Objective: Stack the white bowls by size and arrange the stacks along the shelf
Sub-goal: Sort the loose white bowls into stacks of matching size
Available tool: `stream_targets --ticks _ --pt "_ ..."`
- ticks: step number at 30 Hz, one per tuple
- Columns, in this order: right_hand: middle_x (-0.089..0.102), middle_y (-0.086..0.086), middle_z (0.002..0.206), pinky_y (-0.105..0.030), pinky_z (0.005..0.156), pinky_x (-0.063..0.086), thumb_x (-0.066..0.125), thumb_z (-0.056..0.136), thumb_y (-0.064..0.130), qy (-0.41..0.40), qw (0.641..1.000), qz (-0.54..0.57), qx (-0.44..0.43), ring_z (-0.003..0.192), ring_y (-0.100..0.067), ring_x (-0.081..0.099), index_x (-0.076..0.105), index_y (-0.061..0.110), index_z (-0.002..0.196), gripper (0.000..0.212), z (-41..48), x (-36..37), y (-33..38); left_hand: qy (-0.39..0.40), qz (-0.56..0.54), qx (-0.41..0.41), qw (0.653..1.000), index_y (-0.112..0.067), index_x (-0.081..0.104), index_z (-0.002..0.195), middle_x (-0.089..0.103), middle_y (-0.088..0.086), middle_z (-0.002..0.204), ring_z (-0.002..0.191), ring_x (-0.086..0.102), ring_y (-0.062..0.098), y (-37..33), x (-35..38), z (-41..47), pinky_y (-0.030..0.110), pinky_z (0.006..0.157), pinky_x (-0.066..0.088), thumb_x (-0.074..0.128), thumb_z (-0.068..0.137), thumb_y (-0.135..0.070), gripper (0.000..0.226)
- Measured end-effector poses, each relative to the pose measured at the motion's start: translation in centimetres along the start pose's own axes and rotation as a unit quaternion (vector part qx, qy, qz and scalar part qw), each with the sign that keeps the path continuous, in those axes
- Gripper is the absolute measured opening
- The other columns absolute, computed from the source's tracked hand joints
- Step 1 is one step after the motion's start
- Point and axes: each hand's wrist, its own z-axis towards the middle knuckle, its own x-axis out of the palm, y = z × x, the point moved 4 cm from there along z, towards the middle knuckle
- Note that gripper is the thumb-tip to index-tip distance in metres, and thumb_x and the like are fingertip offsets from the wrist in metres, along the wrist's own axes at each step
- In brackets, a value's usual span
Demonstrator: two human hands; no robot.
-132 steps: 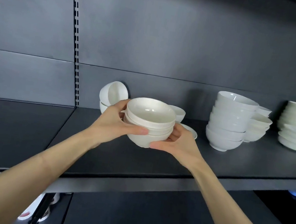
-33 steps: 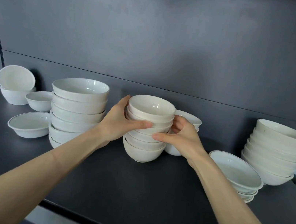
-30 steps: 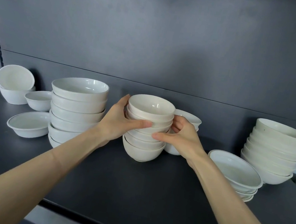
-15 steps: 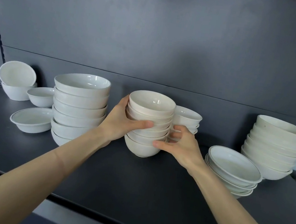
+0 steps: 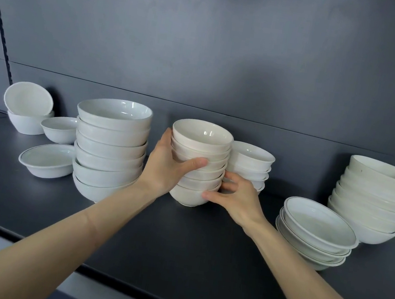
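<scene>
Since a second ago my right hand has slid down from the upper bowls to the bottom one. On the dark shelf, the tall stack of big bowls stands left, a wide stack far right, with shallow rimmed dishes near it. Between them the cream stack rests on the shelf, just in front of a smaller white stack. My left hand curls round its upper bowls; my right pinches its lowest bowl. Far left lie a rimmed dish, a small bowl and a tilted bowl.
</scene>
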Motion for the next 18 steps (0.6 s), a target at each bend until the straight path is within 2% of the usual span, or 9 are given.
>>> stream_targets --ticks 4,9,14,18 --pt "0.071 0.007 0.108 -0.032 0.095 0.051 0.084 0.067 0.016 0.003 1.0 0.005 -0.001 0.105 -0.01 0.064 0.062 0.024 0.122 0.06 1.0 0.8 -0.4 -0.019 0.005 -0.007 1.0 -0.02 0.042 0.129 0.055 -0.006 0.128 0.117 0.054 0.013 0.6 -0.1 0.3 0.037 0.102 0.045 0.084 0.068 -0.039 0.076" --pt "0.069 0.006 0.115 -0.039 0.097 0.05 0.085 0.064 0.022 0.006 1.0 0.007 0.001 0.109 -0.012 0.063 0.057 0.022 0.13 0.071 2.0 1.5 -0.7 -0.032 0.01 -0.008 0.999 -0.018 0.042 0.129 0.057 -0.004 0.127 0.116 0.055 0.015 1.2 -0.1 0.7 0.039 0.102 0.045 0.08 0.074 -0.035 0.069" --pt "0.067 0.005 0.118 -0.038 0.098 0.05 0.084 0.066 0.02 0.005 1.0 0.005 -0.001 0.111 -0.013 0.061 0.056 0.021 0.132 0.072 2.5 1.9 -0.6 -0.029 0.007 -0.007 1.0 -0.016 0.042 0.128 0.059 -0.004 0.126 0.115 0.056 0.014 1.6 -0.2 1.2 0.038 0.101 0.046 0.078 0.077 -0.034 0.065" --pt "0.068 0.004 0.116 -0.033 0.096 0.05 0.082 0.07 0.014 0.0 1.0 -0.001 0.0 0.111 -0.013 0.062 0.058 0.02 0.129 0.065 2.4 1.9 -0.5 -0.034 0.021 -0.013 0.999 -0.016 0.041 0.128 0.058 -0.001 0.127 0.116 0.056 0.017 1.9 -0.1 1.5 0.039 0.101 0.046 0.077 0.076 -0.039 0.067"
